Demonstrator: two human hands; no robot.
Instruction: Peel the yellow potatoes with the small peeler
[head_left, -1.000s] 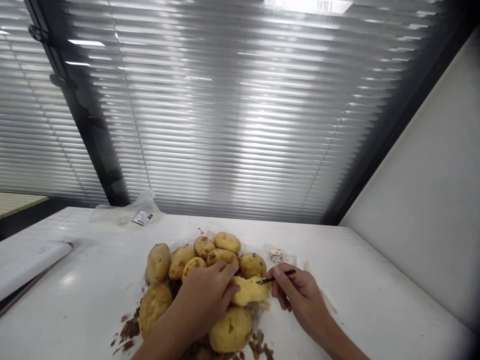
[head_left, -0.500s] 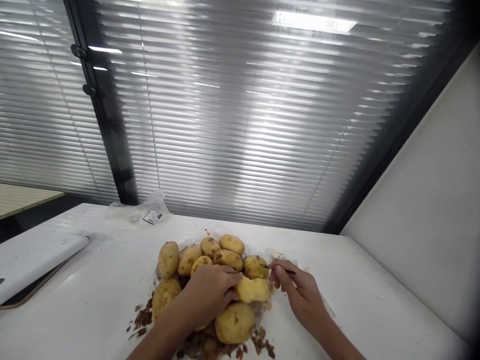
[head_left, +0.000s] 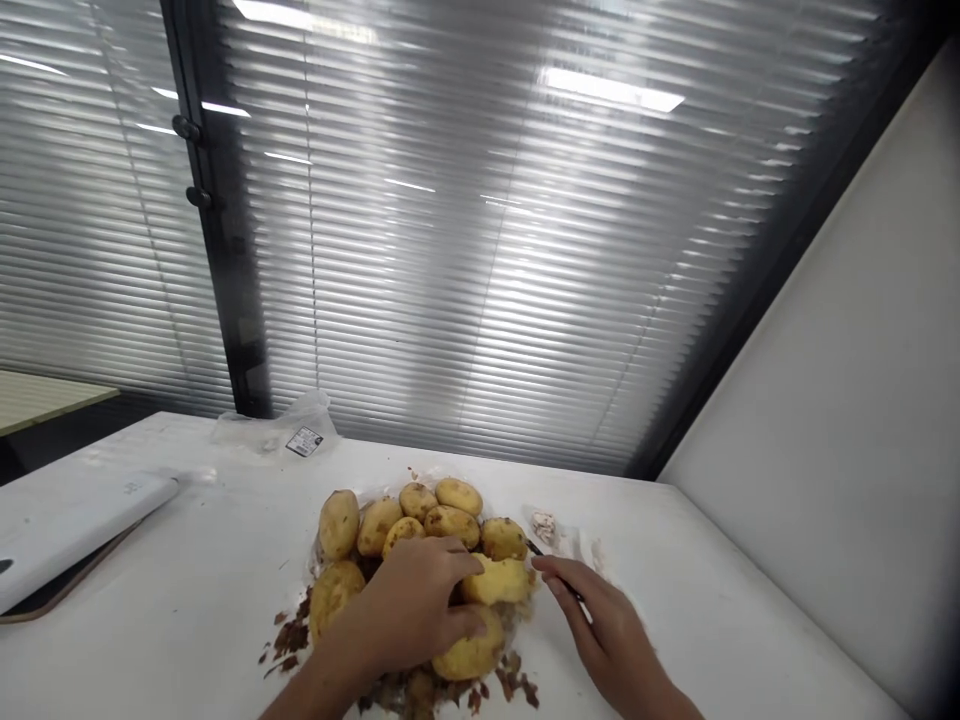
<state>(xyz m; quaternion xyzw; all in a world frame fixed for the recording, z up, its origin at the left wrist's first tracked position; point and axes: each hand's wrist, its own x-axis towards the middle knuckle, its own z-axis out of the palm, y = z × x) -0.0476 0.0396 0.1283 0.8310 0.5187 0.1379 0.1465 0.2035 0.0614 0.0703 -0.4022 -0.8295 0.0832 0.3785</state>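
My left hand reaches over the pile from the left, its fingers on the left end of a peeled pale-yellow potato. Its thumb lies lower, over another potato. To the right, my right hand is closed around a thin, dark-handled tool, whose exact kind I cannot make out. The tool points up and left, just off the right side of a brown-spotted, unpeeled potato. Several more unpeeled potatoes lie close together on clear plastic, partly behind my left hand.
Brown peelings are scattered around the pile on the white table. A crumpled whitish scrap lies to the right. A clear plastic bag with a label lies at the back, and a flat white device at the left.
My right hand has drawn slightly down, and the tool now tilts more steeply. My left thumb has spread away from the fingers, down over the lower potato. The view has shifted a little.
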